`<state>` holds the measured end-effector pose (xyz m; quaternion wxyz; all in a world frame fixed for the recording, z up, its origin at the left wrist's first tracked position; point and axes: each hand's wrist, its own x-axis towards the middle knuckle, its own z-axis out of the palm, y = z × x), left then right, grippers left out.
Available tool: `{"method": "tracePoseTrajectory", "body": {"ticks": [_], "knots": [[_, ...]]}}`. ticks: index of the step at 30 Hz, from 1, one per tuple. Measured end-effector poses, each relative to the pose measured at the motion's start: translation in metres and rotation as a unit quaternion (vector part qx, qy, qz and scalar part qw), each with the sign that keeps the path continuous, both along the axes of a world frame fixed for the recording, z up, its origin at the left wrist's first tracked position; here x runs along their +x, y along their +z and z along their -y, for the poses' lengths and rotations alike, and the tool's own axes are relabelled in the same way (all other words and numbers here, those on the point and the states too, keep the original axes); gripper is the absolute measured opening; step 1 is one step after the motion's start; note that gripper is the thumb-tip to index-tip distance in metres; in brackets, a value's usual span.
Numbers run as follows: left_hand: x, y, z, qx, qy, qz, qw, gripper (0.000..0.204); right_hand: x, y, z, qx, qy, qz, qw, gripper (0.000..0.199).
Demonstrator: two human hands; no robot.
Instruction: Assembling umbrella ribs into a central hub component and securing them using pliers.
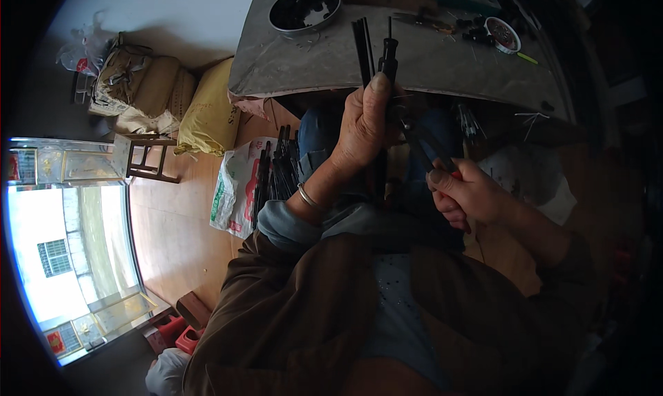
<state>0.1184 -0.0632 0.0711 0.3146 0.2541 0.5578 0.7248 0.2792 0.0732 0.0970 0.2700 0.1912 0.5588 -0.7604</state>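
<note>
Left hand: wrapped around a cluster of black rods, thumb pressed along them; the rods stand up out of the top of the fist, and a thicker ribbed black piece rises just right of the thumb tip.
Right hand: closed on the handles of a pair of pliers, below and to the right of the left fist, apart from it.
Pliers head: just below and right of the left thumb; too dark there to tell whether the jaws bite on anything.
Steady fist: the left hand seems to serve as the vise, so a firm thumb near the working spot should keep the pieces from twisting.
Squeeze: best given with the jaws square to the piece and the handles held well back for leverage; slow pressure suits slim rods, which could bend.
Thumb: better clear of the pliers' path in case they slip.
Beyond the left fist: a grey table, with a basin of black parts to the upper left.
Left of the left forearm: more black rods beside a white sack.
</note>
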Motion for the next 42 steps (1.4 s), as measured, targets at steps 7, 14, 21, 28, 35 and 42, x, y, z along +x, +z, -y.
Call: {"method": "tracePoseTrajectory", "body": {"ticks": [7,14,21,28,35,42], "knots": [[0.001,-0.001,-0.002,0.014,-0.002,0.026,1.0,0.055,-0.005,0.034,-0.022,0.088,0.052,0.038,0.994,0.03],[0.006,-0.003,-0.005,0.015,0.034,-0.012,0.999,0.051,-0.019,0.067,-0.023,0.461,0.156,-0.032,0.873,0.022],[0.003,-0.003,0.0,0.024,0.03,0.022,0.999,0.051,-0.01,0.047,-0.012,0.538,0.146,-0.152,0.816,0.025],[-0.002,-0.016,-0.002,0.052,0.032,-0.018,0.998,0.05,0.002,0.012,-0.011,0.606,-0.057,-0.26,0.75,0.03],[0.003,-0.017,-0.006,0.046,0.061,-0.032,0.997,0.047,-0.005,0.009,-0.013,0.679,-0.102,-0.335,0.646,0.035],[0.011,-0.019,-0.014,0.053,0.077,-0.095,0.991,0.044,-0.006,0.012,-0.018,0.705,-0.13,-0.369,0.591,0.036]]}}
